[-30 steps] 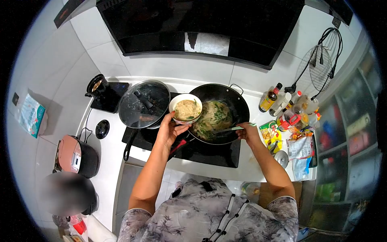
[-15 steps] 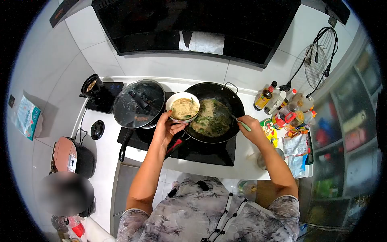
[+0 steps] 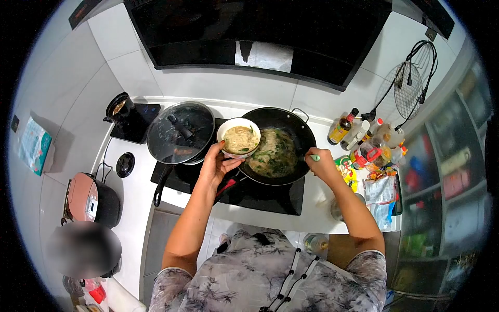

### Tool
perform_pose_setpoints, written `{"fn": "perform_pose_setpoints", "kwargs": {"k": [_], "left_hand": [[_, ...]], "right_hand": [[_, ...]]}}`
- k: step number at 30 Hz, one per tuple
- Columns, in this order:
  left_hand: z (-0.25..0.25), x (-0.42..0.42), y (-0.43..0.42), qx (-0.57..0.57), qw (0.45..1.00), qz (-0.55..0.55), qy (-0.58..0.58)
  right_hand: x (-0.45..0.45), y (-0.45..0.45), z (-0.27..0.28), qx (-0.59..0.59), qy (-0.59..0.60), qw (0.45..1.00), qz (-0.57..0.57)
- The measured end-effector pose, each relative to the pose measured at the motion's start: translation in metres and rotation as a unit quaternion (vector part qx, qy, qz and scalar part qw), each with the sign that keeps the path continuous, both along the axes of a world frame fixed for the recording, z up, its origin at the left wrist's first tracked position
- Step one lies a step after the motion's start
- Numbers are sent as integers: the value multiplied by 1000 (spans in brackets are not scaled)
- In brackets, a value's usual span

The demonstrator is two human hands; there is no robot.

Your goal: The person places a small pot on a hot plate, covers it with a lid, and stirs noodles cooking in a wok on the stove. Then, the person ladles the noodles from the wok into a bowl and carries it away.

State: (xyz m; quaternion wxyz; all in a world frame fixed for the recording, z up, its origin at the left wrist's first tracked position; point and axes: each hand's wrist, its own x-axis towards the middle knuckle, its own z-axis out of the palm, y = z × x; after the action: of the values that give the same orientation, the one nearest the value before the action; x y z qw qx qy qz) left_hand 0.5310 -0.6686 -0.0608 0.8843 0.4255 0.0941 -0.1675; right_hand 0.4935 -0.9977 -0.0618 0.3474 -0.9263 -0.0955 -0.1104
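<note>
My left hand is closed on the edge of a white bowl filled with noodles and some greens. That bowl hangs at the left rim of a black wok, which holds more noodles with leafy greens in broth. At the wok's right side, my right hand grips a green-handled utensil. Its working end is hard to make out, so I cannot tell its exact kind. To the left of the bowl sits a pan with a glass lid.
The wok stands on a black cooktop. Sauce bottles and packets crowd the counter at right. A rice cooker and a black pot are at left. A dark range hood overhangs the back.
My right hand has turned the utensil, so its green handle end now points up more and its shaft shows less. The bowl stays at the wok's left rim.
</note>
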Motion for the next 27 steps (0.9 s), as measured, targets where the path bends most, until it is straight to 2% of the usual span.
{"fn": "perform_pose_setpoints", "kwargs": {"k": [1,2,3,4,5,6,9,15,27], "left_hand": [[1,-1,1,-4,1000,-2,0],[1,-1,1,-5,1000,2,-1],[1,-1,2,-1,1000,5,-2],[1,-2,3,3,1000,9,-3],[1,-2,3,5,1000,6,-10],[0,-2,4,6,1000,10,-11],[-3,1,8,-3,1000,-2,-12],[-3,2,13,2,1000,12,-7],[-13,8,11,-26,999,18,1]], "right_hand": [[0,2,-1,60,61,996,-32],[1,3,-2,59,61,996,-29],[0,5,-4,170,153,971,-69],[0,6,-9,276,244,923,-106],[4,-2,-30,336,265,901,-74],[2,3,-37,336,265,901,-70],[1,14,-50,482,271,829,-86],[9,19,-61,549,258,790,-85],[17,-13,-16,522,202,820,-123]]}}
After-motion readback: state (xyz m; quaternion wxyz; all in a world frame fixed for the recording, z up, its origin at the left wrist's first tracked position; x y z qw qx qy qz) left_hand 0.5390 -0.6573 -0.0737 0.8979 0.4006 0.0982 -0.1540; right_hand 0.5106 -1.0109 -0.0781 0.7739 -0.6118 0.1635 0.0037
